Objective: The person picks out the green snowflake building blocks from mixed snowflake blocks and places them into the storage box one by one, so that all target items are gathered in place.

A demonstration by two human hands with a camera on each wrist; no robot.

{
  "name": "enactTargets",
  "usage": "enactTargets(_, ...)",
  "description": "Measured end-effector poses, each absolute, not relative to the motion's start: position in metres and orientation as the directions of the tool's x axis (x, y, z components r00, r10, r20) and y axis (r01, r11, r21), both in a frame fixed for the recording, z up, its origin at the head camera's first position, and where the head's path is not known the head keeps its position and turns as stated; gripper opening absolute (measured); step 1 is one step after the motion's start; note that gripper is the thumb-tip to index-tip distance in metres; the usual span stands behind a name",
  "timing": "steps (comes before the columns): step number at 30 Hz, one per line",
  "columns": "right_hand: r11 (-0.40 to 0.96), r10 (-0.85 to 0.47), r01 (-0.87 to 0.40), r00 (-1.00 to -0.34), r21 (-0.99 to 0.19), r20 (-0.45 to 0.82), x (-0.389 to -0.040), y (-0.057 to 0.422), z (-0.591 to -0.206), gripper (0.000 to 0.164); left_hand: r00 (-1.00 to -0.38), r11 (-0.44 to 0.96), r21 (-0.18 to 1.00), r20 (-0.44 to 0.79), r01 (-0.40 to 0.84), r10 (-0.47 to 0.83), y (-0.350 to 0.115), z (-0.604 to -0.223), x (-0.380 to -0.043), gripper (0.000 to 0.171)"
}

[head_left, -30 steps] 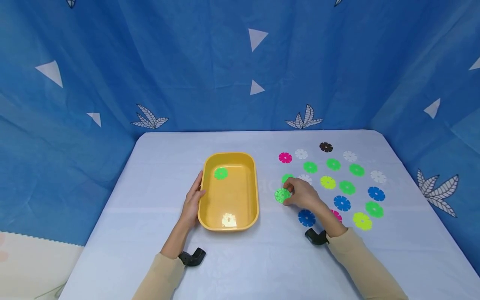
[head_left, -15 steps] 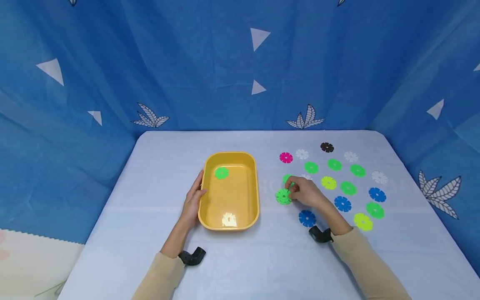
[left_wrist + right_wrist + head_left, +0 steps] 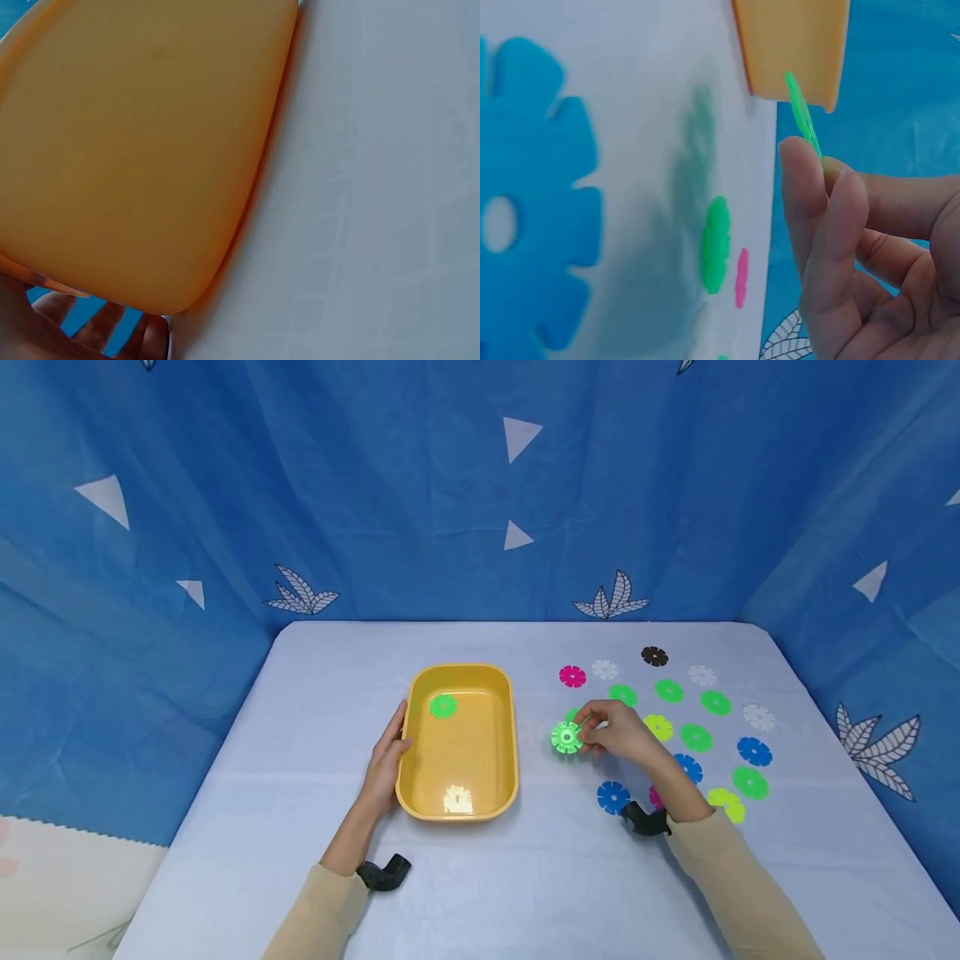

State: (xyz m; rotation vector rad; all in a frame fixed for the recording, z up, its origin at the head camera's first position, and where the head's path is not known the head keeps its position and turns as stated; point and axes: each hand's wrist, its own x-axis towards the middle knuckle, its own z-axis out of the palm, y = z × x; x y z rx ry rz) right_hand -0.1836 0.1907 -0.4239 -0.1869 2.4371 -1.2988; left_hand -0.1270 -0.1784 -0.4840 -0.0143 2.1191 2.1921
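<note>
Green disc (image 3: 566,737), pinched at its rim by the right hand (image 3: 618,735), is held just above the white table (image 3: 540,877), between the yellow tray (image 3: 457,760) and the scatter reaching towards the table's right edge! A narrow thumb-and-finger grip is shown there (almost edge-on, the disc is caught in the right wrist view, its shadow cast below). Over at the tray's left edge, the wall is gripped by the left hand (image 3: 384,768), thumb at the rim, so steadiness looks well provided. For clean handling, the pinch should be kept light and confined to the rim, since so thin a piece could be flicked away if squeezed; the wrist is best kept raised too, as neighbours could be brushed by the black wrist device (image 3: 647,820). And now, the count: inside the tray, towards its far left corner, one lone disc (image 3: 443,706) is seen, also green. Towards the table's right edge, six green pieces (image 3: 697,737), three blue pieces (image 3: 754,751), three white pieces (image 3: 759,717), two yellow pieces (image 3: 658,727), two pink pieces (image 3: 572,677) and, nearest the table's far edge, one dark piece (image 3: 655,657) are counted; whether more are covered by hand or arm cannot be told.
</note>
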Motion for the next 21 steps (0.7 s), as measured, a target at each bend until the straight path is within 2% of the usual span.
enactTargets(10,0.515,-0.276,0.024,-0.942,-0.857,-0.192,-0.194,0.160,-0.401,0.022,-0.995,-0.031,0.997,-0.070,-0.072,0.066,-0.178,-0.483,-0.127,0.062)
enactTargets(17,0.500,-0.280,0.035,-0.939,-0.866,-0.199,-0.205,0.120,-0.385,0.018,-0.995,-0.042,0.997,-0.056,-0.059,0.077,-0.178,-0.483,-0.127,0.062)
enactTargets(21,0.497,-0.325,0.024,-0.922,-0.868,-0.211,-0.210,0.097,-0.383,0.018,-0.995,-0.049,0.997,-0.047,-0.051,0.084,-0.179,-0.483,-0.126,0.062)
